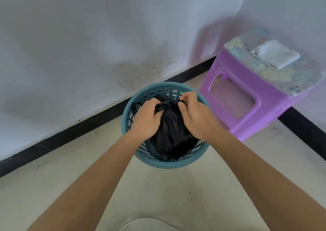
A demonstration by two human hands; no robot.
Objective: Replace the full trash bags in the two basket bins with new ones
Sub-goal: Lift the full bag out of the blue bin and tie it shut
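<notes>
Trash bag (169, 133), black and full, sits inside the teal basket bin (169, 163), filling most of the bin's opening. The top of the bag is gathered into a bunched neck that rises toward the far side of the bin, roughly level with the rim.

Your left hand (146, 118) grips the left side of this neck, with the fingers curled round the plastic. Your right hand (194, 116) pinches the right side of the neck between thumb and fingertips. Both hands are clamped on the bag and lie close together, with only the bunched neck between them. Both forearms reach in over the near rim of the bin.

The bin stands upright on the pale floor (194, 195), near the black baseboard (70, 135) at the foot of the white wall (88, 36). A purple plastic stool (247, 93) stands just beside the bin on its right, in the corner of the room. A folded white item (275, 56) lies on the stool's patterned top; you cannot tell whether it is cloth or plastic.
</notes>
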